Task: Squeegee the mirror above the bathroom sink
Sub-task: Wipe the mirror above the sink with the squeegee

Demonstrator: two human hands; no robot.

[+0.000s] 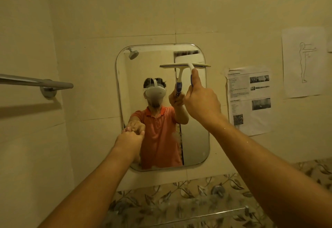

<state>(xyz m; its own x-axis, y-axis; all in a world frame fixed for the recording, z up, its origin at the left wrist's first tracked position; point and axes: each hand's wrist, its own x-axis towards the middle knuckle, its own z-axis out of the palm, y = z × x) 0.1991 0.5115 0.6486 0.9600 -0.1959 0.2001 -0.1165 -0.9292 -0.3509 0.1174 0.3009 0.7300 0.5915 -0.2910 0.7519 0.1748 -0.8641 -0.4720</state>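
Note:
A rounded rectangular mirror (195, 138) hangs on the tiled wall. A white squeegee (185, 65) with a blue-and-white handle lies with its blade flat across the mirror's upper right part, close to the top edge. My right hand (202, 100) grips the handle from below, thumb stretched up along it. My left hand (129, 140) is at the mirror's lower left edge, fingertips against the glass, fingers curled; whether it holds anything is hidden. The mirror shows a person in an orange shirt and both hands' reflections.
A metal towel bar (36, 82) juts from the left wall. Printed sheets (249, 100) and a drawing sheet (304, 62) are taped to the wall right of the mirror. Leaf-patterned tiles (179, 202), a wall fitting (218, 190) and a glass shelf edge (206, 215) lie below.

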